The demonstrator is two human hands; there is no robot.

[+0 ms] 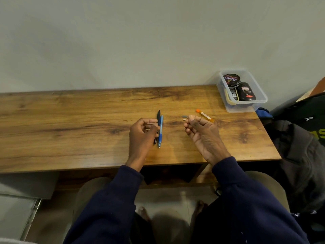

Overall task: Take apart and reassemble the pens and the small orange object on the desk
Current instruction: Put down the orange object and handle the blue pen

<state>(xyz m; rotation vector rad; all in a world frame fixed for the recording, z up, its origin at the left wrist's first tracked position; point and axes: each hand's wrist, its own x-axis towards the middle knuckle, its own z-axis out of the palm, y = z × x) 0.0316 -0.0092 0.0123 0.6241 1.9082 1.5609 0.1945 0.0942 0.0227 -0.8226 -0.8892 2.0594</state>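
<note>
A black pen (158, 116) and a blue pen (160, 132) lie side by side at the middle of the wooden desk (70, 120). My left hand (141, 133) hovers just left of them with loosely curled fingers. Its fingertips overlap the black pen, and nothing shows in its grip. The small orange object (204, 115), a slim tube with an orange cap, lies to the right. My right hand (201, 132) is in front of the tube, thumb and forefinger pressed together. Whether they pinch a part is hidden. Two tiny loose pieces (184, 118) lie by its fingertips.
A clear plastic box (260, 100) with dark tins stands at the desk's far right corner, against the wall. Dark bags and clothing sit beyond the desk's right edge. My knees are under the front edge.
</note>
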